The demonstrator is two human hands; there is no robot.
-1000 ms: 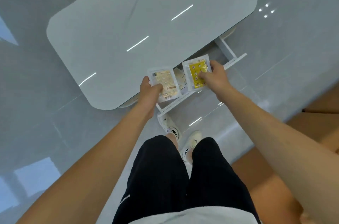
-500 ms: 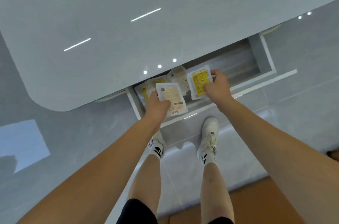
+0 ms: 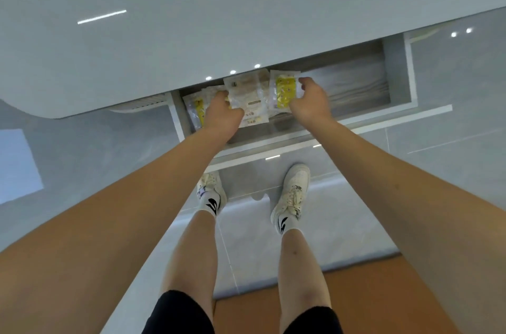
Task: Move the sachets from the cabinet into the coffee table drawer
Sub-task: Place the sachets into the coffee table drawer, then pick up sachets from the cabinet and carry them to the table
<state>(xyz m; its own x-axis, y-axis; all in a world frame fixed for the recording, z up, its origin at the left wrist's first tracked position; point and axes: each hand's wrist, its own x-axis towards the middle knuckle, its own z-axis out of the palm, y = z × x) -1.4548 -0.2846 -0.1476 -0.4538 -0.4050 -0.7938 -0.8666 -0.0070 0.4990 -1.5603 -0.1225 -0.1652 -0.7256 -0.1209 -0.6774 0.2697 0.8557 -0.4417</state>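
Below me, the glossy grey surface (image 3: 191, 32) overhangs its open drawer (image 3: 397, 73). My left hand (image 3: 223, 112) grips a beige sachet (image 3: 246, 94), fingers curled round it; my right hand (image 3: 309, 101) pinches a yellow sachet (image 3: 284, 91). Both sachets are inside the drawer, over other sachets (image 3: 195, 112).

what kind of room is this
Probably a home living room: a low glossy coffee table with an open drawer, sachets inside it, and a pale tiled floor.
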